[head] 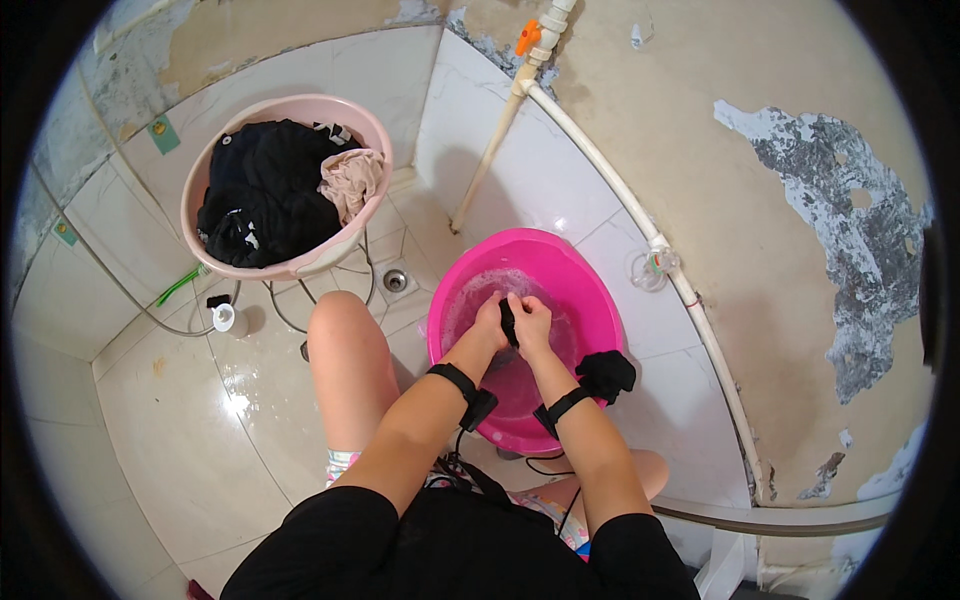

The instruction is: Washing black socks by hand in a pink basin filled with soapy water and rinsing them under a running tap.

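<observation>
Both hands are over a bright pink plastic basin [592,300] that stands on the tiled floor. Soapy, foamy water [551,379] lies in its bottom. Between them, a small black cloth [508,322] is gripped from both sides, my left hand [491,322] on its left and my right hand [531,322] on its right. Another black cloth [606,375] hangs bunched over the basin's right rim, beside my right forearm. Each wrist wears a black strap with a small device and a cable.
A pale pink tub [382,142] at upper left holds dark clothes [277,165] and a light pink cloth [350,180]. Near it are a floor drain [394,281], a white bottle [229,320], a green brush [180,286] and a grey hose [127,300]. A pipe [600,146] with an orange valve [528,37] runs along the wall.
</observation>
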Tool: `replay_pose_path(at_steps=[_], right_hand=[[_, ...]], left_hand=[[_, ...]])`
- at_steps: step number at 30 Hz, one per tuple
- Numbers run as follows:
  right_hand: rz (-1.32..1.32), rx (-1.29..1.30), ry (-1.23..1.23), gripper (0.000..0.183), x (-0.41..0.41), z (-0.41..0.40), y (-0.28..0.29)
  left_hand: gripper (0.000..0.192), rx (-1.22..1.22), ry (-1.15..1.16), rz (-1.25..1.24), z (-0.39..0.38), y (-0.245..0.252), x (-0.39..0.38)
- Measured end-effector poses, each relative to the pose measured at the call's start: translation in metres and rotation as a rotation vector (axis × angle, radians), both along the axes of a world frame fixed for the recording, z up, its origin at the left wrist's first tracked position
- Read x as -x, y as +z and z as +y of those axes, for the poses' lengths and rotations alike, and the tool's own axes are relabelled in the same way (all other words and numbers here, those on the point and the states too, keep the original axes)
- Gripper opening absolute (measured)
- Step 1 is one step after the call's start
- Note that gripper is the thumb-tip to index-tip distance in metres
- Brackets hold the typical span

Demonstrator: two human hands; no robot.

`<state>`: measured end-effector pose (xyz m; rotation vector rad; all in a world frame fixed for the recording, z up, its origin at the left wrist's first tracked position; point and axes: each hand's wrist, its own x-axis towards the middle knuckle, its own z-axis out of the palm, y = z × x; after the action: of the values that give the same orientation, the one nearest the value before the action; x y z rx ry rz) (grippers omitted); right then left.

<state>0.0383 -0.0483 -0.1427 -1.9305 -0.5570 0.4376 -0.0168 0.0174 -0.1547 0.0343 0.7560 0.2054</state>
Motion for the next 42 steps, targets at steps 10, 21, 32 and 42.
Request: replay_pose_path(at_steps=[10,21,32,42], right_hand=[[-0.517,0.474,0.097,0.039,-0.012,0.011,0.017],[-0.143,0.672,0.523,0.041,-0.052,-0.008,-0.068],[0.331,0.052,-0.182,0.023,-0.047,-0.017,0.009],[0.259,0.689,-0.047,0.037,-0.035,-0.026,-0.024]], left_hand=[[0.027,-0.278,0.149,0.007,-0.012,0.025,0.003],[0.027,-0.299,0.179,0.485,0.0,-0.002,0.001],[0.028,-0.151,0.377,0.67,0.002,0.021,0.017],[0.029,-0.252,0.14,0.511,-0.024,-0.004,-0.006]])
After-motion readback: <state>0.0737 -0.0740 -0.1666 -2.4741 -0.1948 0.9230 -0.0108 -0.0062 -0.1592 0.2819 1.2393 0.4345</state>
